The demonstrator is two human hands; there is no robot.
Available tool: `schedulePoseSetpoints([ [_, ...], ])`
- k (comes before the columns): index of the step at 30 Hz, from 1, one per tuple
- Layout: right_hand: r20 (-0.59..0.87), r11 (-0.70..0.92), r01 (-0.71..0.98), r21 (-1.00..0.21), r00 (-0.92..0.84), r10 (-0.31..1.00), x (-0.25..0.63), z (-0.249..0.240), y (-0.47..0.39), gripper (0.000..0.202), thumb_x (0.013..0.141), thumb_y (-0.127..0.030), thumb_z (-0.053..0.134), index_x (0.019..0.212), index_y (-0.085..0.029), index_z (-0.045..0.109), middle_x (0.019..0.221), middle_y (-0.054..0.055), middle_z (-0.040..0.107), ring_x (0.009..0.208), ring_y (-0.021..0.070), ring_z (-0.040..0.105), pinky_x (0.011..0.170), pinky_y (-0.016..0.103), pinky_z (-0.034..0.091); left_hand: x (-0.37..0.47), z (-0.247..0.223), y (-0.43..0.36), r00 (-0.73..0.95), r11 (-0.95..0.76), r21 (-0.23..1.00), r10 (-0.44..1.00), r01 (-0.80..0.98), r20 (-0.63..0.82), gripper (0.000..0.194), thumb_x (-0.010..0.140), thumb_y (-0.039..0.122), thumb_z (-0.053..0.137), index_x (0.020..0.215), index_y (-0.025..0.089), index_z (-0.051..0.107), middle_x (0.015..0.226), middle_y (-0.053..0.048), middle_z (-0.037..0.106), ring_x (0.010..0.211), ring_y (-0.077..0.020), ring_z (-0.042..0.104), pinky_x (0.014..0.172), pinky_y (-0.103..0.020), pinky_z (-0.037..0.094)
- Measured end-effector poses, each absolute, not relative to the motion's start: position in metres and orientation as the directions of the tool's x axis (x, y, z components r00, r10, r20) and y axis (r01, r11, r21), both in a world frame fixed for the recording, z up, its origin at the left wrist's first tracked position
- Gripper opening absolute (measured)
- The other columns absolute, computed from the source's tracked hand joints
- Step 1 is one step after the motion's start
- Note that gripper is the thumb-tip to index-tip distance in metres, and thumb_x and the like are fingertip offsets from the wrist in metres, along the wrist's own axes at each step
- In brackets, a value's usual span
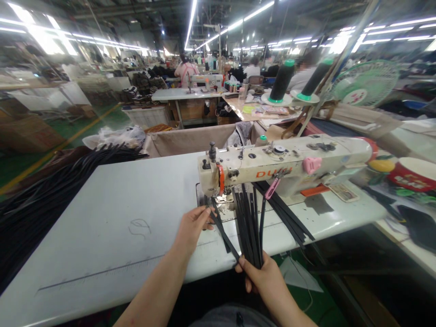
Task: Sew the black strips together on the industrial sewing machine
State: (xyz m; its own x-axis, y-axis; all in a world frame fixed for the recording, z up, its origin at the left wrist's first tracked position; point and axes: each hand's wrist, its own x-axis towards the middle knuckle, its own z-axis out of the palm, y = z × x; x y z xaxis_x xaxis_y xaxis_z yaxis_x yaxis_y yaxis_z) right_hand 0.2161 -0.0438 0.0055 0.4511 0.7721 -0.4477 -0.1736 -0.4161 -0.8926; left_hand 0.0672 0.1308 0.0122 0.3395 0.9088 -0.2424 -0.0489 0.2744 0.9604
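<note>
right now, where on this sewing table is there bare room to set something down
Widest: the white tabletop between the heaped black strips and the left hand. Smaller: right of the fanned strips, along the front edge. Crowded: near the sewing machine, with the right hand holding bunched strips.

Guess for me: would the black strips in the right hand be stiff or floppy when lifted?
The black strips would probably be springy rather than limp, since they run nearly straight from the right hand. Each is likely light, looking narrow and thin.
</note>
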Motion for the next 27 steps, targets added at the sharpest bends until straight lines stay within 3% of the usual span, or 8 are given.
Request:
schedulePoseSetpoints([
  [9, -0.461, -0.44, -0.157, -0.884, 0.444, 0.768, 0.217, 0.013, -0.043, 0.034, 0.072, -0.049, 0.076, 0.08, -0.019, 0.062, 0.066, 0.005, 0.077, 0.033, 0.0097, 0.049, 0.036, 0.022, 0.031, 0.068, 0.018, 0.13, 0.352, 0.263, 0.965, 0.905, -0.024, -0.238, 0.056, 0.065, 0.06, 0.084, 0.096, 0.014, 0.076, 0.087, -0.008, 0.076, 0.076, -0.0191, 0.069, 0.06, -0.025, 0.056],
  [21, -0.469, -0.456, -0.135, -0.88, 0.412, 0.781, 0.219, 0.004, -0.044, 0.038, 0.073, -0.053, 0.074, 0.082, -0.019, 0.061, 0.07, 0.006, 0.078, 0.033, 0.0088, 0.05, 0.036, 0.021, 0.032, 0.068, 0.011, 0.129, 0.423, 0.166, 0.985, 0.896, -0.046, -0.131, 0.04, 0.064, 0.031, 0.086, 0.097, 0.014, 0.072, 0.085, -0.007, 0.075, 0.074, -0.0166, 0.067, 0.058, -0.022, 0.054],
  [27, -0.462, -0.453, -0.123, -0.883, 0.404, 0.79, 0.22, 0.001, -0.045, 0.039, 0.074, -0.054, 0.074, 0.082, -0.019, 0.06, 0.071, 0.006, 0.078, 0.034, 0.0086, 0.051, 0.036, 0.021, 0.032, 0.07, 0.011, 0.129, 0.431, 0.156, 0.985, 0.896, -0.071, -0.111, 0.043, 0.062, 0.026, 0.087, 0.101, 0.014, 0.072, 0.086, -0.008, 0.075, 0.072, -0.0161, 0.066, 0.058, -0.023, 0.055],
])
